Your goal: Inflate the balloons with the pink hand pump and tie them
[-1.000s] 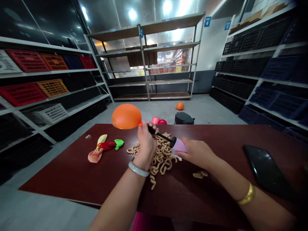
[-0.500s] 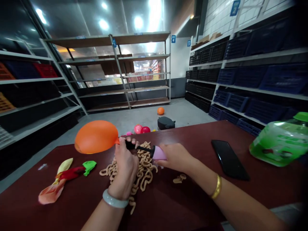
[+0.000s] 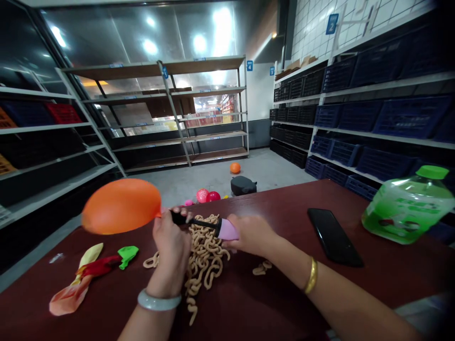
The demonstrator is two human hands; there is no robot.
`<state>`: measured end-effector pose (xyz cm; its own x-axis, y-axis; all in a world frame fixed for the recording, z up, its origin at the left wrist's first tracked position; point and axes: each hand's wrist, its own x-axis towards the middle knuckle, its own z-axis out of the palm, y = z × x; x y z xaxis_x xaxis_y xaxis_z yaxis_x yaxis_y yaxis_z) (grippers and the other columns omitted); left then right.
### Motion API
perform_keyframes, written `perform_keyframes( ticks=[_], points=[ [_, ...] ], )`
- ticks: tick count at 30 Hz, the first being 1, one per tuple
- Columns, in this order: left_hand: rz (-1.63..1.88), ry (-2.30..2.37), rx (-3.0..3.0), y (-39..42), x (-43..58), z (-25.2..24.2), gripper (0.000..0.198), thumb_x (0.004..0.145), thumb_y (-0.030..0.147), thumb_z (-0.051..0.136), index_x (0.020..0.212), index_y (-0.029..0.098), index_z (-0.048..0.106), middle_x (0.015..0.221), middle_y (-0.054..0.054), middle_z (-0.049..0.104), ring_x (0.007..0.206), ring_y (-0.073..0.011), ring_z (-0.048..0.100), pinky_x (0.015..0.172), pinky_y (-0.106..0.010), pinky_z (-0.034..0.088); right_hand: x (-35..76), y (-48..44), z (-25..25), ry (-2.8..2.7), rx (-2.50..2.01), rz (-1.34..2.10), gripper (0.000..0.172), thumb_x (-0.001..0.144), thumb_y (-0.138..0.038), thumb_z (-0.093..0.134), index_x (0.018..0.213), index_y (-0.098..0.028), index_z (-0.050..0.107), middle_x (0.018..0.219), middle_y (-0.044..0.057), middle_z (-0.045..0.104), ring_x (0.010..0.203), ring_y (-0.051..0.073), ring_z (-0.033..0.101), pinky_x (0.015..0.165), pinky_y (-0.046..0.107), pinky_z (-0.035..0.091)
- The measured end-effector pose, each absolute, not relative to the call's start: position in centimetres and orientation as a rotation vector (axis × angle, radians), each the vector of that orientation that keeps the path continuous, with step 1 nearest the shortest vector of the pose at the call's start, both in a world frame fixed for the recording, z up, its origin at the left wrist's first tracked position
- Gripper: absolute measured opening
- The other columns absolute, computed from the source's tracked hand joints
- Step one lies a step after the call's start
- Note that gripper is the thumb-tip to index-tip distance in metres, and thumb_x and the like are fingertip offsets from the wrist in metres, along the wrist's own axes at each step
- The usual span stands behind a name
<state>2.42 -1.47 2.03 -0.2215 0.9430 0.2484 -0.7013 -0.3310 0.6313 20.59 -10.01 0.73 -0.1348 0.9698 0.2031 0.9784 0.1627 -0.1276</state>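
An inflated orange balloon (image 3: 122,206) sticks out to the left, its neck pinched in my left hand (image 3: 172,241). The same closed hand grips the black end of a hand balloon pump (image 3: 228,230), where the balloon's neck meets it. My right hand (image 3: 252,237) is wrapped round the pump's pink-purple part, and a length of black rod shows between my hands. Below them lies a pile of tan, curly strands (image 3: 204,255) on the dark red table (image 3: 270,303). The nozzle is hidden by my left fingers and the balloon's neck.
Flat balloons (image 3: 90,267) and a green one (image 3: 128,255) lie at the left. A black phone (image 3: 334,237) and a jug of green liquid (image 3: 407,208) are on the right. Beyond the table are floor balloons (image 3: 213,196), a dark grey object (image 3: 243,185) and shelves (image 3: 213,154).
Both hands have shifted left in view, with the left going farther, so more rod shows between them. The orange balloon has moved left and looks larger. The whole view has shifted slightly.
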Motion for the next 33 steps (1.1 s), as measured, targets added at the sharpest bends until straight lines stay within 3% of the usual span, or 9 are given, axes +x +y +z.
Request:
perform_keyframes(
  ticks=[8, 21, 33],
  points=[
    [1.926, 0.454, 0.677, 0.1, -0.1, 2.9, 0.024, 0.079, 0.021, 0.064, 0.077, 0.020, 0.040, 0.068, 0.004, 0.048, 0.058, -0.0115, 0.050, 0.054, -0.025, 0.040, 22.2, -9.5, 0.7, -2.139, -1.937, -0.240, 0.041, 0.079, -0.048, 0.065, 0.104, -0.020, 0.049, 0.098, 0.010, 0.068, 0.085, 0.027, 0.067, 0.067, 0.032, 0.046],
    [1.645, 0.415, 0.664, -5.5, 8.0, -0.4, 0.022, 0.079, 0.024, 0.068, 0.081, 0.021, 0.046, 0.074, 0.003, 0.051, 0.064, -0.0121, 0.053, 0.064, -0.028, 0.048, 19.5, -10.7, 1.1, -2.092, -1.909, -0.120, 0.034, 0.082, -0.047, 0.059, 0.103, -0.021, 0.050, 0.092, 0.007, 0.069, 0.080, 0.027, 0.068, 0.064, 0.032, 0.045],
    [1.826, 0.468, 0.662, 1.3, -0.6, 2.7, 0.019, 0.080, 0.023, 0.064, 0.077, 0.019, 0.045, 0.067, 0.002, 0.048, 0.058, -0.0125, 0.050, 0.051, -0.024, 0.040, 21.6, -9.7, 0.5, -2.145, -1.929, -0.091, 0.042, 0.081, -0.057, 0.057, 0.106, -0.023, 0.053, 0.096, 0.007, 0.070, 0.085, 0.027, 0.068, 0.066, 0.033, 0.045]
  ],
)
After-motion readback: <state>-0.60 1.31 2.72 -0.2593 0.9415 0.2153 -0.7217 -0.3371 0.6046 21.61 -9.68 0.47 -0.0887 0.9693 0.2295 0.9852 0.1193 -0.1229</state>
